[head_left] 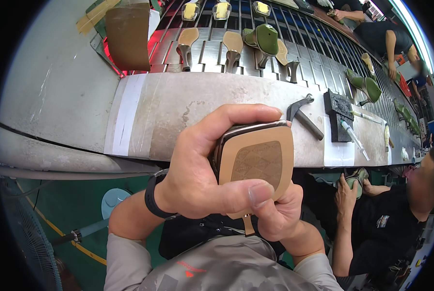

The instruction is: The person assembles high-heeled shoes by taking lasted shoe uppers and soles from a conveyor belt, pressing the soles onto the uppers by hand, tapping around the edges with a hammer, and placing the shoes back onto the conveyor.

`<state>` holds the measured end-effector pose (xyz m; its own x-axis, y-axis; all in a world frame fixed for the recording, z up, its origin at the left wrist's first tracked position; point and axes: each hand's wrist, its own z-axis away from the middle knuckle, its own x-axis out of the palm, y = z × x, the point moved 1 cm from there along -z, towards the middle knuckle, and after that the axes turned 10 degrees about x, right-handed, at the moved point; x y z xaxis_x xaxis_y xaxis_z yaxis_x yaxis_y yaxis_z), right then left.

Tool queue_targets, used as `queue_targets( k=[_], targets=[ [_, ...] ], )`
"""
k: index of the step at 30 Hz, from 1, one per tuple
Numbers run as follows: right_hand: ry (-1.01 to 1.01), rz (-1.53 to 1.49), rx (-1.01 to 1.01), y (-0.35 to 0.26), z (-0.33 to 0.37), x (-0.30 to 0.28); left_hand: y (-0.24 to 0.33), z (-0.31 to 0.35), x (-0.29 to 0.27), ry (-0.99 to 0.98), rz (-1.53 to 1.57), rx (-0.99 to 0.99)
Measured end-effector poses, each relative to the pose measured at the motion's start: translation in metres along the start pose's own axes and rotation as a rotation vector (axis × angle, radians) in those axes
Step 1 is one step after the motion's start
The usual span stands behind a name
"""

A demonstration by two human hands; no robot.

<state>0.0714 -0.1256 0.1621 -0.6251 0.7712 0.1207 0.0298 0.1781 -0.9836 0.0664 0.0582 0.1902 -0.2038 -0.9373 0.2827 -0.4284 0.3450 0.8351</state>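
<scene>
A heeled shoe (258,162) is held up close, its tan sole with a brown textured patch facing me. My left hand (195,162) wraps its dark upper, fingers along the far edge and thumb pressed on the sole. On the nearer right side, my right hand (281,216) grips the narrow part of the shoe, its thumb by the left thumb. A slim tan-tipped heel (248,226) shows below. Beyond the shoe, a dark hammer-like tool (308,122) lies on the worn bench (178,104).
Heeled shoes (233,46), some olive green (267,40), stand on the metal conveyor (207,43) behind the bench. A black block (340,127) and a syringe (356,142) lie at right. A co-worker (386,220) holds a green shoe (358,182). A fan (37,242) stands left.
</scene>
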Motion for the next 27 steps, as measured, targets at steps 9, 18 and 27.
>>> queue_targets(
  k=[9,18,27],
  targets=[
    [0.047,-0.057,0.084,-0.001,0.005,0.008,0.018,-0.001,0.01,0.171,0.112,-0.14],
    [-0.032,-0.155,0.248,-0.02,-0.001,0.0,0.016,-0.01,0.006,0.031,0.022,-0.067],
    [-0.01,-0.106,0.231,-0.028,-0.007,0.001,0.01,-0.015,0.006,0.047,0.168,-0.031]
  ],
)
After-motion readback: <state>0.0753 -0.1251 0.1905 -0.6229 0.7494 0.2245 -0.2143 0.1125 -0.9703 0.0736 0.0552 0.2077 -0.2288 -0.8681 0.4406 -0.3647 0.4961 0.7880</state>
